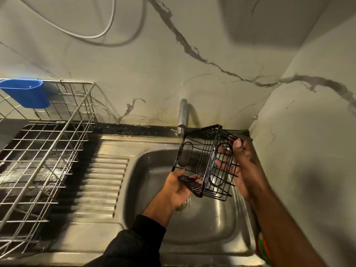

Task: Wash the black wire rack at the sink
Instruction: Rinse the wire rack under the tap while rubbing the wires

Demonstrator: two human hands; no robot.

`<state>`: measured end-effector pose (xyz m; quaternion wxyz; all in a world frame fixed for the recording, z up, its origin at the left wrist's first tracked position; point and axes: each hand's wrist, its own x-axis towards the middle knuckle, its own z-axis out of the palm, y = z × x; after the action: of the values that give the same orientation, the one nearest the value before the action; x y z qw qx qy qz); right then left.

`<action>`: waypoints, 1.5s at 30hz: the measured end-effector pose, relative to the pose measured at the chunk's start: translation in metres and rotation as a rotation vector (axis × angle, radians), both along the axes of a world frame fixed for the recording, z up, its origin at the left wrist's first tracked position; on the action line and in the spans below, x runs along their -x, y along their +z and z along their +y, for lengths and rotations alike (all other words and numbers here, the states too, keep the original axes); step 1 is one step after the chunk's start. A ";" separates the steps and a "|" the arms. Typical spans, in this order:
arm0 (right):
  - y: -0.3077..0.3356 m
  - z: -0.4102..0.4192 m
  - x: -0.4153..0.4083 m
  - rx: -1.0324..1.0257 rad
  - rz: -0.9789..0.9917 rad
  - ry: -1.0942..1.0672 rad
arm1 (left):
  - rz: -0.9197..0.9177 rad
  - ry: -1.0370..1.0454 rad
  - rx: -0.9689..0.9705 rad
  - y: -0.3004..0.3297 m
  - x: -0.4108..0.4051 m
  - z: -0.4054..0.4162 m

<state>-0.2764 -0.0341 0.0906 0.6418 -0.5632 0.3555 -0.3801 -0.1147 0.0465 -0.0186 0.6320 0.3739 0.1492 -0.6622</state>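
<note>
A black sleeve is being worn on the left arm; the right forearm is being shown bare, both hands ungloved.

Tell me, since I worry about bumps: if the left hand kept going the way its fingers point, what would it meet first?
Probably the tap behind the black rack the left hand holds over the sink, then the wall; depth is unclear.

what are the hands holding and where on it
Both hold the black rack above the sink: the left hand grips its lower left edge, the right hand its right side, fingers curled through the wires.
</note>
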 end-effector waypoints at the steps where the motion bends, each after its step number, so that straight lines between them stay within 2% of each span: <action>1: 0.001 0.002 0.000 0.003 -0.013 -0.002 | -0.004 -0.033 0.021 0.001 0.000 0.000; 5: 0.006 0.008 -0.003 0.107 -0.019 0.026 | -0.115 -0.110 0.078 0.001 -0.001 0.000; 8: 0.006 0.010 -0.003 0.176 0.001 0.073 | -0.247 -0.170 0.038 -0.008 -0.001 -0.004; 12: -0.002 0.007 0.000 0.224 -0.014 0.102 | -0.404 -0.088 -0.091 -0.011 -0.010 -0.018; 15: -0.008 0.002 0.003 0.218 -0.037 0.102 | -0.400 0.050 -0.057 -0.004 -0.019 -0.035; 17: -0.009 -0.002 0.007 0.192 -0.044 0.111 | -0.484 0.098 -0.097 -0.004 -0.022 -0.043; 21: -0.010 -0.013 0.012 0.130 -0.084 0.077 | -1.101 -0.106 -0.257 -0.017 -0.035 -0.043; 23: -0.014 -0.020 0.017 0.119 -0.120 0.082 | -1.267 -0.195 -0.279 -0.013 -0.043 -0.039; 25: -0.020 -0.027 0.021 0.066 -0.137 0.056 | -1.326 -0.220 -0.283 -0.009 -0.047 -0.034; 28: -0.024 -0.032 0.020 -0.130 -0.195 -0.002 | -1.435 -0.240 -0.282 -0.007 -0.050 -0.027; 31: -0.031 -0.040 0.015 -0.293 -0.240 -0.076 | -1.343 -0.201 -0.291 0.005 -0.051 -0.015; 33: -0.041 -0.048 0.012 -0.380 -0.263 -0.094 | -1.372 -0.166 -0.328 0.013 -0.055 -0.005; 36: -0.054 -0.048 0.005 -0.472 -0.326 -0.062 | -1.488 -0.171 -0.342 0.026 -0.064 0.011; 38: -0.060 -0.044 -0.003 -0.520 -0.311 -0.058 | -1.682 -0.287 -0.323 0.034 -0.074 0.019; 40: -0.064 -0.044 -0.008 -0.582 -0.282 -0.001 | -1.840 -0.421 -0.417 0.043 -0.081 0.029; 42: -0.066 -0.045 -0.012 -0.653 -0.342 0.093 | -1.956 -0.498 -0.593 0.055 -0.083 0.038; 43: -0.072 -0.048 -0.013 -0.664 -0.358 0.112 | -1.996 -0.517 -0.676 0.062 -0.083 0.043; 45: -0.078 -0.048 -0.014 -0.642 -0.312 0.092 | -1.965 -0.466 -0.710 0.072 -0.085 0.051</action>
<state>-0.2622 -0.0820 0.0127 0.8490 -0.2835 0.3287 -0.3012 -0.0302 0.0977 0.0533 0.1882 0.9251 -0.3162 -0.0938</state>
